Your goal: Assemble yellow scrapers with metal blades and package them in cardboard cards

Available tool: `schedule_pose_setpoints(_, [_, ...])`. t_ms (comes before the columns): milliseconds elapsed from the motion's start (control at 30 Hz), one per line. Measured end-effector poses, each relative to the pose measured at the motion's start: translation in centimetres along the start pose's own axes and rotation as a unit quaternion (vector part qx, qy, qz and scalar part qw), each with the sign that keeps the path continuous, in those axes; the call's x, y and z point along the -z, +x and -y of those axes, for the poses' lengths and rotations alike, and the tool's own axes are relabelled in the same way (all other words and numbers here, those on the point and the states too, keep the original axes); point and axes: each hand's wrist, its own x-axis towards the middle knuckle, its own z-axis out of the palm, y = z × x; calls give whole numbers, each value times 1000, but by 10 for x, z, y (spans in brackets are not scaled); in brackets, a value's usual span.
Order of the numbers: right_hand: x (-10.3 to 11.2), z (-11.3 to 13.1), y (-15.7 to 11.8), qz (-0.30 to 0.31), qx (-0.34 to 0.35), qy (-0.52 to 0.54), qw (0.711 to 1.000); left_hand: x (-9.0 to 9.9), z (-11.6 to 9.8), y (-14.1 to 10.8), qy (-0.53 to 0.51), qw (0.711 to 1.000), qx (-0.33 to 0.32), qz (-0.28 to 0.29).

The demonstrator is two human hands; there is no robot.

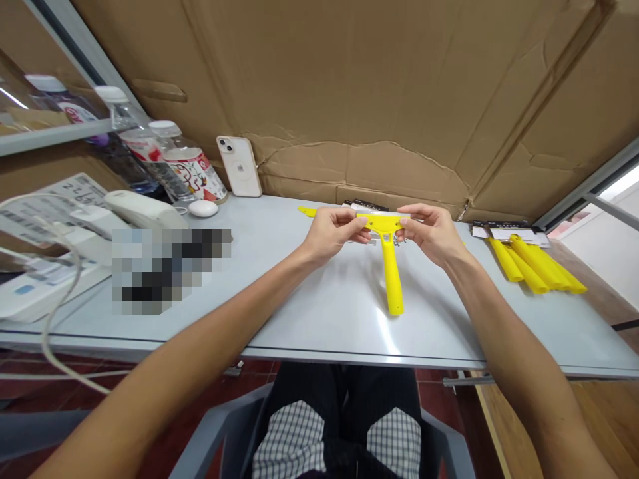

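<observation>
Over the table [319,326], left grip [329,236] and right grip [433,233] pinch a yellow tool [392,276]; bottles [192,166] stand left, yellow handles [532,266] right.

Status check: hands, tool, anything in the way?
Left hand, right hand: pinching opposite ends of yellow T-shaped tool. Handle unobstructed. Other yellow handles apart, at right.

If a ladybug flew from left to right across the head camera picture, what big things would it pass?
Bottles → phone → left hand → yellow tool → right hand → yellow handles.
</observation>
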Motion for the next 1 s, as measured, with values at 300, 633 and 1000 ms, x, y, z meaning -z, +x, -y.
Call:
schedule_pose_setpoints(300, [20, -25, 12, 21, -106, -240, 965, 5, 22, 14, -4, 976, 214, -31])
schedule_pose_setpoints(633, [56, -34, 22, 36, -13, -624, 781, 10, 26, 18, 40, 962, 268, -24])
schedule_pose_setpoints(1000, [39, -46, 22, 99, 1, -654, 750, 4, 23, 16, 39, 962, 269, -13])
